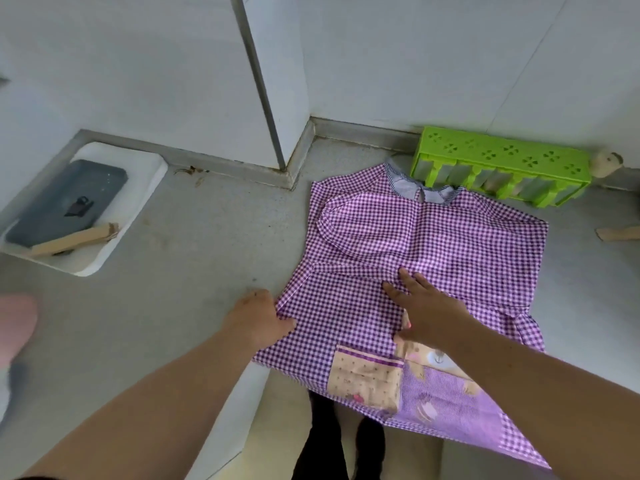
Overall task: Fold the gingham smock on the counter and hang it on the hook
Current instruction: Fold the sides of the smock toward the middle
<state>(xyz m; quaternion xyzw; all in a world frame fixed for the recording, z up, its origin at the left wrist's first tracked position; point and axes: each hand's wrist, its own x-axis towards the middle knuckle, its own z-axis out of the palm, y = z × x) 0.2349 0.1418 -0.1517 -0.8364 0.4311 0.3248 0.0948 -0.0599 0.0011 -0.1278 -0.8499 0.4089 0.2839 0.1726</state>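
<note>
Nearest edge: hem of the purple-and-white gingham cotton smock [433, 244] hangs over the front lip of the grey speckled surface [194, 237], with the beige and lilac patch pocket partly off the edge. The rest of the garment lies flat on the surface, collar pointing away, toward the back wall.

Left hand [261, 315]: fingers curled round the smock's left side edge, pinching a fold of cloth. Right hand [420, 306]: fingers straight and spread, palm pressing flat on the middle of the smock, holding nothing. The left sleeve appears already folded inward across the chest; the right side looks unfolded.

Judgement: step in hand is folding the left side over while the right hand pins the centre.

Risks:
- The overhanging hem may drag the garment off the surface if the pressing palm lifts.
- Pulling the left edge without the centre anchored would shift the whole smock and skew the fold.
- The folded sleeve could slip out, since the cloth looks thin and loose.

Mid distance, left: white rectangular plastic tray [152, 174] holding a dark grey flat case [62, 202] and a scrap of brown cardboard [76, 239].

Far, touching or just beside the collar: lime-green perforated plastic rack [502, 157] against the wall. A sliding collar could snag on it. No hook is visible.
</note>
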